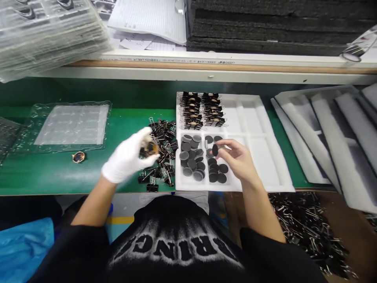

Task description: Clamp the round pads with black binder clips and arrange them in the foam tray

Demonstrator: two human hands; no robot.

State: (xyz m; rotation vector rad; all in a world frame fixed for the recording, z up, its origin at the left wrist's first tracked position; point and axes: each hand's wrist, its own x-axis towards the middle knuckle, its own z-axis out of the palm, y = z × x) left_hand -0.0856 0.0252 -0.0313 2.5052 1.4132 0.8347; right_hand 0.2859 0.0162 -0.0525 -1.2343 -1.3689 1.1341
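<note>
In my white-gloved left hand (125, 159), thumb and fingers grip a small round part (151, 148) with an amber-and-dark face, held above a heap of black binder clips (161, 135). My bare right hand (240, 159) pinches a thin black disc (215, 150) on edge over the white tray (256, 157). Many loose black discs (191, 163) lie in two of its front compartments. Rows of binder clips (193, 108) clamped on round pieces fill compartments at the tray's back left. A similar gold-rimmed round part (78, 157) rests alone on the green table at left.
A clear plastic blister tray (73, 124) lies at the left. White foam trays (318, 133) lean in a stack at the right, above a box of binder clips (309, 232). A shelf edge (165, 73) runs across the back, bearing black foam sheets (265, 29) and plastic trays (50, 39).
</note>
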